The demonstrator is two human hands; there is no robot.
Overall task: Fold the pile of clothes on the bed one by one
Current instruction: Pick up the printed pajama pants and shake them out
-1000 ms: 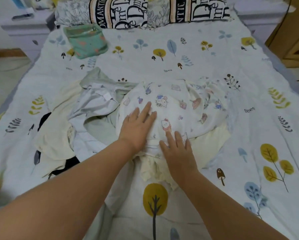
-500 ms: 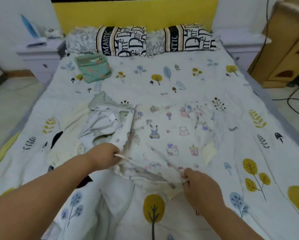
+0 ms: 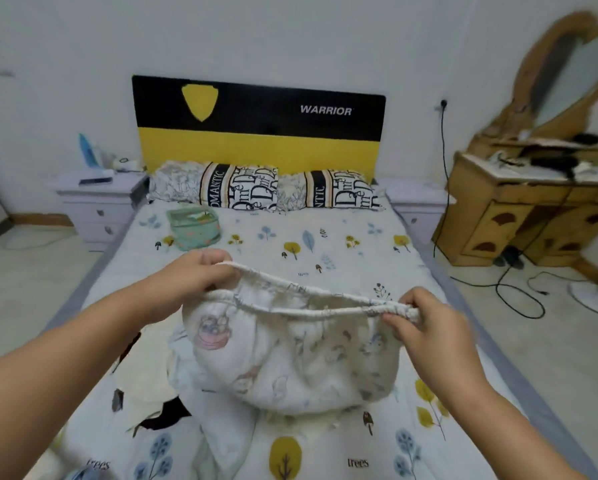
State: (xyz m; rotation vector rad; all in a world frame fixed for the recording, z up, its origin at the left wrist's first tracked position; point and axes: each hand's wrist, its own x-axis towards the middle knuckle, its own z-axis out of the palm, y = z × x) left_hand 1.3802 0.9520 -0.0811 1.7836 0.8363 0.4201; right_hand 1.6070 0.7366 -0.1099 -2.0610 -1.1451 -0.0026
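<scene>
A white cartoon-print garment (image 3: 290,362) with an elastic waistband hangs in the air above the bed (image 3: 342,258). My left hand (image 3: 197,275) pinches the waistband's left end and my right hand (image 3: 425,323) pinches its right end, stretching it wide between them. Its lower part sags down and rests on the pile. Underneath lie the other clothes (image 3: 152,403): cream, white and black pieces, partly hidden by the held garment and my left arm.
A folded green item (image 3: 193,225) sits near the pillows (image 3: 266,187) at the headboard. Lilac nightstands (image 3: 96,199) flank the bed. A wooden dresser (image 3: 533,206) with a mirror stands at the right, with black cables (image 3: 512,292) on the floor.
Both hands went from pressing flat on the garment to pinching its waistband, then lifted it off the bed and spread it. The camera tilted up toward the headboard.
</scene>
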